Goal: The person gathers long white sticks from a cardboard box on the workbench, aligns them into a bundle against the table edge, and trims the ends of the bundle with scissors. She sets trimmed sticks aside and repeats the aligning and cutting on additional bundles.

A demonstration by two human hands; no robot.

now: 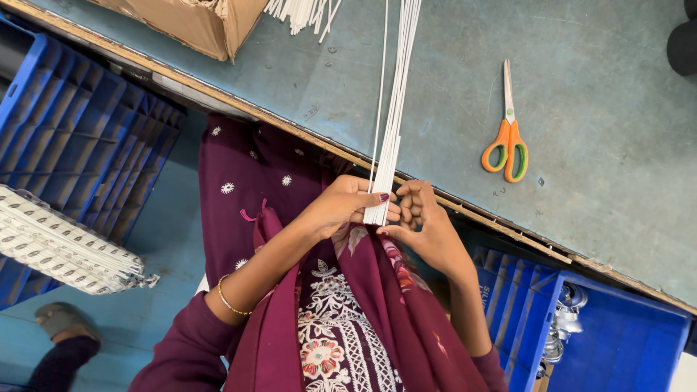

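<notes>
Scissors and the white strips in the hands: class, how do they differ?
The scissors lie free and shut on the table; the strips are pinched at their near ends by the left hand and right hand. The scissors have orange handles; the strips are plain white, longer and thinner. Both rest on the table.

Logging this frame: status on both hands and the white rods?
Left hand and right hand both pinching the near end of the bundle of thin white plastic rods. Orange-handled scissors lie apart, nothing obstructing.
</notes>
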